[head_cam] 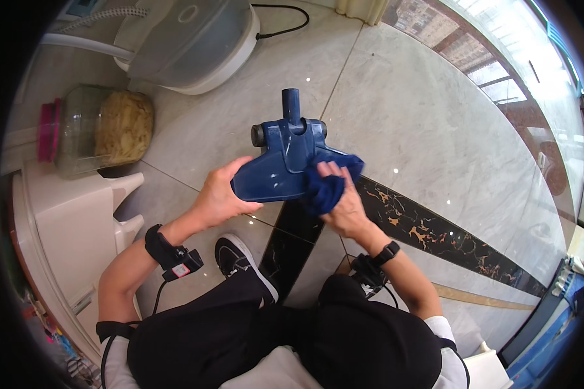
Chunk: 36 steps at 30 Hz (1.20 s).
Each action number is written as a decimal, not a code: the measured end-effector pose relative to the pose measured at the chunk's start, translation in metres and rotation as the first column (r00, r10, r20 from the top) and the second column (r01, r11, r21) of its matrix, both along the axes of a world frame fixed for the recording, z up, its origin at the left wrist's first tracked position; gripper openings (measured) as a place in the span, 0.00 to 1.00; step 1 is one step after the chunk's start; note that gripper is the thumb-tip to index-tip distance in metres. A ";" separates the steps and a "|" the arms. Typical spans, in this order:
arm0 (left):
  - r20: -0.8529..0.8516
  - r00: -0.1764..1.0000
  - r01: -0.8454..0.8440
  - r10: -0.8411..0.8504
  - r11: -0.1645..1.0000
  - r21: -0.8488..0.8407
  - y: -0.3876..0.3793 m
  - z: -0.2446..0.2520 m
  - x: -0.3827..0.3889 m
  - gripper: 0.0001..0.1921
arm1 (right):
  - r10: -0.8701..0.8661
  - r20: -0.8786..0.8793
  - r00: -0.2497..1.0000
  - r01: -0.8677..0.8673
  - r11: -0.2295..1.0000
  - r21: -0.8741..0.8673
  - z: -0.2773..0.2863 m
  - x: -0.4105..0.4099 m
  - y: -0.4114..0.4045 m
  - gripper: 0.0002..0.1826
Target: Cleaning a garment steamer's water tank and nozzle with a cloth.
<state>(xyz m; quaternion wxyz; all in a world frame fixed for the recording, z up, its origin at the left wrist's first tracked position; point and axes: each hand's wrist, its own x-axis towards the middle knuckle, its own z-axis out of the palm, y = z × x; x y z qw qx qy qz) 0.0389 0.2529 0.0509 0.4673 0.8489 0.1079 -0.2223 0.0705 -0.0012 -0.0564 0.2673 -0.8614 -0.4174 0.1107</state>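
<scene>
A blue plastic vacuum cleaner floor head [267,177] with a short round neck and dark side wheels is held up before me, above the tiled floor. My left hand [224,191] grips its left end, thumb and fingers around the edge. In my right hand [343,206] is a crumpled dark blue cloth [323,187], pressed against the right side of the floor head. The cloth and my fingers hide that end of it.
A clear jar with a pink lid [48,130] lies at the left beside white plastic furniture [73,214]. A grey, white-based appliance [194,48] with a black cord stands at the upper left. My shoe [236,255] is below the floor head.
</scene>
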 end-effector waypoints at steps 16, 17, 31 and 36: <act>0.056 0.998 -0.028 0.028 1.000 -0.009 0.002 -0.003 -0.007 0.32 | -0.267 -0.317 0.910 0.387 0.823 0.416 0.008 -0.025 0.012 0.24; 0.082 0.996 -0.026 0.026 1.000 -0.001 0.003 -0.005 -0.009 0.32 | -0.160 -0.239 0.958 0.255 0.857 0.447 0.014 -0.030 0.017 0.24; 0.177 0.980 0.080 -0.097 0.992 0.101 -0.003 -0.005 -0.006 0.35 | -0.385 -0.368 0.847 0.514 0.771 0.376 -0.012 0.007 0.011 0.23; 0.306 0.934 0.128 -0.186 0.972 0.199 0.003 -0.008 -0.001 0.36 | -0.150 -0.218 0.964 0.234 0.869 0.437 0.007 0.019 0.033 0.27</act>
